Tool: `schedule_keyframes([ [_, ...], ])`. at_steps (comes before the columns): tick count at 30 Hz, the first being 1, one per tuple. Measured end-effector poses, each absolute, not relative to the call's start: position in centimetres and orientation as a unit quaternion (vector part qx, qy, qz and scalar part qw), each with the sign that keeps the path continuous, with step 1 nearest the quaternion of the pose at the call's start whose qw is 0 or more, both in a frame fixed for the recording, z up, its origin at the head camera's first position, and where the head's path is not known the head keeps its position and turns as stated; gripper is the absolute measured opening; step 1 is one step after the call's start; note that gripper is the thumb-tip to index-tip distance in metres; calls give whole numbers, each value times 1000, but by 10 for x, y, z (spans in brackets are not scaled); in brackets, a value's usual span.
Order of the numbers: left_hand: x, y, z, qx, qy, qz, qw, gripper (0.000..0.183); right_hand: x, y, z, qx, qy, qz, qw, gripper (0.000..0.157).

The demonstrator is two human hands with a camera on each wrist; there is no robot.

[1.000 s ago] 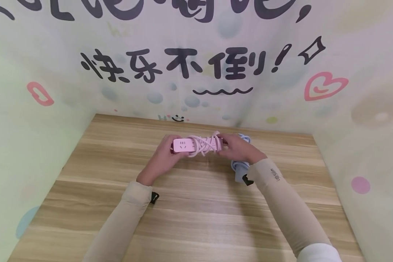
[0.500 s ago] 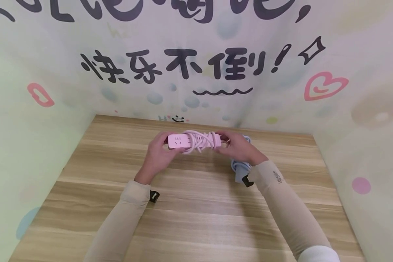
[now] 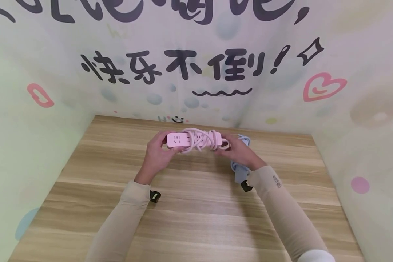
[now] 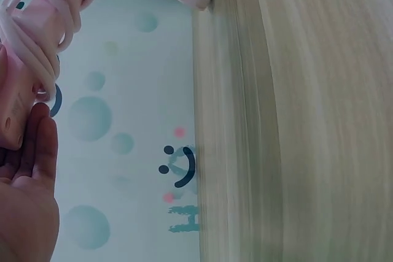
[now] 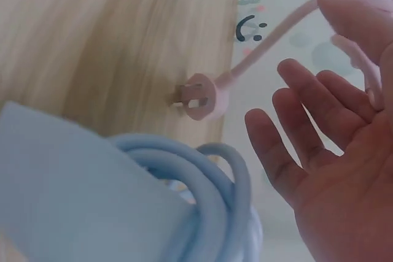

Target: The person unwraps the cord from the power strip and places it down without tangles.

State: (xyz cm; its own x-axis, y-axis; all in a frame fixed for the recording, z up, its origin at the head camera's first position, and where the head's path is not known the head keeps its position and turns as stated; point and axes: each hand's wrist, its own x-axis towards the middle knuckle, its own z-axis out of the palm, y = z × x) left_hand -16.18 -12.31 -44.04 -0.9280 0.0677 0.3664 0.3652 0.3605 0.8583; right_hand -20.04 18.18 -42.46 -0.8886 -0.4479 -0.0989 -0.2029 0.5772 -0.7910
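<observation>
My left hand [image 3: 158,151] grips the left end of a pink power strip [image 3: 178,139] with its thumb along the near edge. Its pale pink cord [image 3: 199,142] is wound in crossing loops round the strip. At the right end is my right hand [image 5: 334,133], its fingers spread and fairly straight, with a cord loop between thumb and fingers. The cord's free end carries a pink plug [image 5: 206,97], prongs out, which dangles beyond the right hand. The strip is held up level above the wooden table [image 3: 196,218], sockets facing up.
A light blue block-like thing [image 3: 241,173] wound with blue cord [image 5: 202,176] lies on the table beneath my right hand, partly hidden by it. Behind the table stands a printed wall [image 3: 170,102]; further walls flank both sides.
The power strip has shifted a little left and toward the wall with my left hand. My right hand's fingers have loosened from its right end, and a cord loop shows there now.
</observation>
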Motion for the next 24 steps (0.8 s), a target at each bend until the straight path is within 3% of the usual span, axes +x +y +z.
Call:
schedule_keyframes([
  [6,-162,-124,-441,-129,-789,-587,129,55,-198,179,-436,-167,869,-442,144,57],
  [12,-160,-124,-437,-132,-766,-616,126,54,-196,175,-444,-196,870,-427,151,38],
  [18,-161,-125,-437,-132,-758,-626,123,53,-191,168,-447,-250,876,-401,99,34],
  [24,-161,-126,-438,-126,-752,-635,124,53,-184,162,-450,-300,903,-308,26,14],
])
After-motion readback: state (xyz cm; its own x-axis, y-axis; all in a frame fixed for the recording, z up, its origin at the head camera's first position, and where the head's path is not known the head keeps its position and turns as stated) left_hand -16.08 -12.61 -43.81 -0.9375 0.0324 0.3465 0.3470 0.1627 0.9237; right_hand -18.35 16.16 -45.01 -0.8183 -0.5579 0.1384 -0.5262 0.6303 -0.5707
